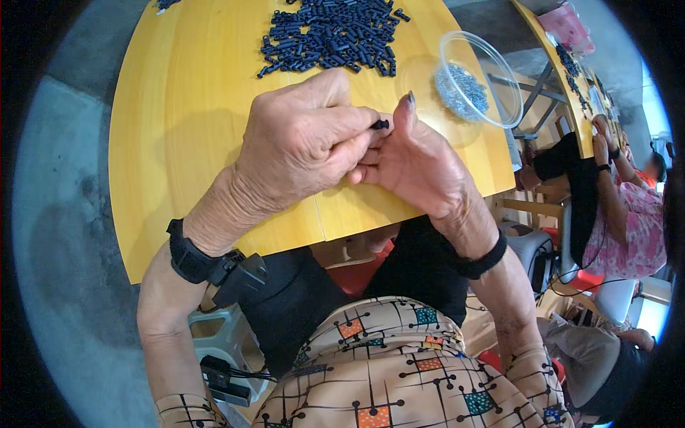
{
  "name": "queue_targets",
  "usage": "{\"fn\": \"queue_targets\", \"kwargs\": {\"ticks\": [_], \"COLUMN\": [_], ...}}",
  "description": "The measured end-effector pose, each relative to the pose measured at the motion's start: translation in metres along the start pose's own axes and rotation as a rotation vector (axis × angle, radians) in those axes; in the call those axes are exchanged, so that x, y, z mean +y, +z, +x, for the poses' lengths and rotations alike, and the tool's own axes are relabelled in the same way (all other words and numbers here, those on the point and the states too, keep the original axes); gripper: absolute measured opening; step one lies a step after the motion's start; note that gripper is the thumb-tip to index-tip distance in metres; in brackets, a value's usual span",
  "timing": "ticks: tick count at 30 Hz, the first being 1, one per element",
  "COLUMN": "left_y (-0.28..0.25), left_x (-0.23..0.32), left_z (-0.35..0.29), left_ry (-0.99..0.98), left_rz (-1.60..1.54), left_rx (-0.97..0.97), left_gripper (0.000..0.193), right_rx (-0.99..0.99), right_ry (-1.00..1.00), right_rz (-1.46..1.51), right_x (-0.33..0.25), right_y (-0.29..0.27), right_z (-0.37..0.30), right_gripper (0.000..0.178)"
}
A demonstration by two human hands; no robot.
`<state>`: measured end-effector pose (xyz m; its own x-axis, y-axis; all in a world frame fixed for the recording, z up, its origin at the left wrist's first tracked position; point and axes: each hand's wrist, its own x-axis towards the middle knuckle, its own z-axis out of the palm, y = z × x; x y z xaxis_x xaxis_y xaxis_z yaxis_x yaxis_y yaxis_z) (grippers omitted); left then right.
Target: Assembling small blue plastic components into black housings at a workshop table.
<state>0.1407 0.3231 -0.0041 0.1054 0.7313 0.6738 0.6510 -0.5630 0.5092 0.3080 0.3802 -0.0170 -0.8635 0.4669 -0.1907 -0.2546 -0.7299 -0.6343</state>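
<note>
Over the near part of the yellow table, my left hand is closed, pinching a small black plastic part between thumb and forefinger. Only the end of that part shows. My right hand is beside it, palm turned up, thumb raised and apart, its other fingers bent toward my left fingertips. I see nothing held in it, though the left fingers partly hide its fingertips. Beyond both hands lies a pile of small black plastic parts. Right of the pile, a clear round plastic tub holds many small shiny metal pieces.
The yellow wooden table ends just in front of my lap. At the right, another person in a pink patterned top works at a second table bearing black parts and a pink container. A pale plastic stool stands at lower left.
</note>
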Motion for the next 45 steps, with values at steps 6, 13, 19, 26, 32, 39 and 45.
{"fn": "queue_targets", "kwargs": {"ticks": [6,13,19,26,32,39,45], "left_y": [0.001,0.003,0.007,0.005,0.004,0.008,0.006], "left_x": [0.0,0.002,0.001,0.0,-0.005,-0.004,0.0], "left_z": [0.0,-0.002,-0.002,-0.001,-0.001,0.0,0.002], "left_ry": [0.004,-0.005,-0.005,-0.041,-0.059,-0.067,-0.051], "left_rz": [0.014,0.081,0.072,-0.013,0.017,-0.008,-0.021], "left_rx": [0.002,-0.015,0.017,0.029,0.021,0.011,-0.055], "left_gripper": [0.022,0.01,0.013,0.011,0.011,0.017,0.021], "right_rx": [0.038,0.12,0.148,0.214,0.19,0.096,0.185], "right_ry": [-0.007,-0.005,0.003,-0.01,-0.014,0.065,-0.01], "right_rz": [-0.111,-0.086,-0.015,-0.009,-0.009,0.058,-0.17], "right_x": [-0.001,-0.001,0.001,0.003,0.002,-0.003,0.0], "right_y": [0.002,0.006,0.007,0.011,0.01,0.001,0.005], "right_z": [0.001,0.001,0.003,0.006,0.009,0.001,-0.012], "right_gripper": [0.042,0.035,0.033,0.031,0.033,0.038,0.031]}}
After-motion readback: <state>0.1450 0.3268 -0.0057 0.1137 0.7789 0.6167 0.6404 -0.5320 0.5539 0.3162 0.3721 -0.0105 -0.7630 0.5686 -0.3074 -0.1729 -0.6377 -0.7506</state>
